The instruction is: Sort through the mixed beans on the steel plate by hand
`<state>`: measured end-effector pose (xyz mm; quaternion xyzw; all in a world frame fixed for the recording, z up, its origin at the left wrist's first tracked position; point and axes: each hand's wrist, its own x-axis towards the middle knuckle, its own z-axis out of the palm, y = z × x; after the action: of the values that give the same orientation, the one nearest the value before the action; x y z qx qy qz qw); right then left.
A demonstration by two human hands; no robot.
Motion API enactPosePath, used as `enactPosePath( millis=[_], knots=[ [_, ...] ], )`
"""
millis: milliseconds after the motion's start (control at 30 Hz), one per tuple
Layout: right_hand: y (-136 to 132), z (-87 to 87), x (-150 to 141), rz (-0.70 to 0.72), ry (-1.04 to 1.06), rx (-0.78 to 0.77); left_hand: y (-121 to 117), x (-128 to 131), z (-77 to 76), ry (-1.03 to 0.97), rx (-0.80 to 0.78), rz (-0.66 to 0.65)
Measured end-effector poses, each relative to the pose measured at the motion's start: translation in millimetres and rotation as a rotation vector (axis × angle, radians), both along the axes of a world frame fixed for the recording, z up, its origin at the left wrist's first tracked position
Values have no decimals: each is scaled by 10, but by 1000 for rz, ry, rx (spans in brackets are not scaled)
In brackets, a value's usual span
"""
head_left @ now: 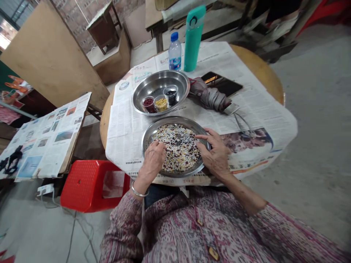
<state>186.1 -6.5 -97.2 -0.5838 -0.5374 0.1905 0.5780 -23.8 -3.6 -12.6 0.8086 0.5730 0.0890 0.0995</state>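
A round metal tray near the table's front edge is spread with mixed grains and beans in white, yellow, dark red and black. Over its left side, my left hand has its fingers curled together. Whatever they may pinch is hidden. My right hand is at the right rim, thumb and fingers apart, fingertips over the grains. Behind the tray stands a deeper metal basin. It holds three clear cups: one of dark red beans, one of yellow kernels and one of black beans.
Newspaper covers the round table. Behind the basin stand a water bottle and a teal flask. A folded umbrella and a dark tablet lie to the right. A red stool is at the left.
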Motion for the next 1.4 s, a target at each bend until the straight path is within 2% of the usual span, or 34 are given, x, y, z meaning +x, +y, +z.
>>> enactPosePath(
  millis=[133,267,433,567,633,700,800,867,933,1000,1067,1133,1267,1333,1400],
  knots=[
    [-1,-5,9,-1,-5,-6,-183,-128,14,28,30,63],
    [-2,-14,20,-7,-13,-19,-226,-78,-48,34,-21,61],
    [-3,-13,39,1,-35,-44,-162,160,-190,-23,-86,-51],
    [-1,-10,49,1,-48,-36,-58,319,-194,-34,-31,-166],
    [-1,-7,50,1,-49,-28,17,340,-162,-11,21,-111],
    [-2,-1,50,0,-43,-25,99,323,-135,23,72,28],
    [-6,8,49,1,-40,-31,193,270,-141,57,49,179],
    [-8,10,49,3,-43,-36,212,248,-173,33,-21,152],
    [-8,7,49,0,-46,-36,191,251,-208,-22,-78,56],
    [-7,1,48,-4,-49,-32,153,272,-223,-73,-84,-48],
    [-5,-7,46,-4,-50,-28,135,296,-211,-87,-41,-94],
    [-2,-15,43,-2,-44,-23,162,311,-185,-62,39,-40],
    [5,-27,40,4,-39,-19,351,362,-173,-7,127,170],
    [5,-26,40,5,-38,-20,464,436,-194,-3,119,200],
    [1,-18,38,6,-29,-18,550,541,-211,3,94,163]
  ],
)
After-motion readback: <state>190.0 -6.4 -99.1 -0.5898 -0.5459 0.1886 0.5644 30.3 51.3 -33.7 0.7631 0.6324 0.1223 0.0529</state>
